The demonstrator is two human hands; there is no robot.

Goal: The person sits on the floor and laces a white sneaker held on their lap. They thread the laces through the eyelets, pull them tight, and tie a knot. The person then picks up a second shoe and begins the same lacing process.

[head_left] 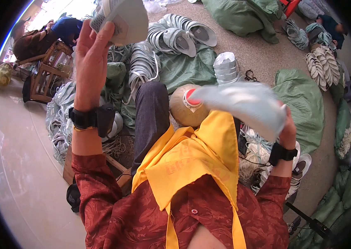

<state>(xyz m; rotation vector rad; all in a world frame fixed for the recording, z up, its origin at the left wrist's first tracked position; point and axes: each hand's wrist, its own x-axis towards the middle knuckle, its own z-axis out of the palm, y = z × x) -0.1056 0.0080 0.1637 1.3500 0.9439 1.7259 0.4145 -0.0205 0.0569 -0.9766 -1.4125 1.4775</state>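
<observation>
Left-hand piece: a pale grey shoe part (136, 25), raised at the floor's far left, with a mesh-like patch and a smooth, flat face.
Left hand: the left hand (94, 47) pinches its near edge, thumb flat on the face, fingers mostly behind.
Right-hand piece: a blue-grey shoe part (246, 106), blurred, curved and broad, held above the right knee.
Right hand: the right hand (288, 126) is closed on its right end; exact finger placement cannot be told through the blur.
Between the knees: a round tan object (190, 119) with a red and white centre, partly behind the blue-grey part's left tip.
Lap: a soft yellow apron (192, 166), creased, over dark trousers (152, 108).
Beyond the knees: nested rows of grey shoe uppers (177, 35) beside wrinkled green cloth (188, 64).
Right side: a bulging green sack (300, 110), slick and folded.
Left side: a slatted wooden chair (51, 74).
Open room: glossy pale floor (22, 166) along the left; speckled floor (262, 58) between uppers and sack.
</observation>
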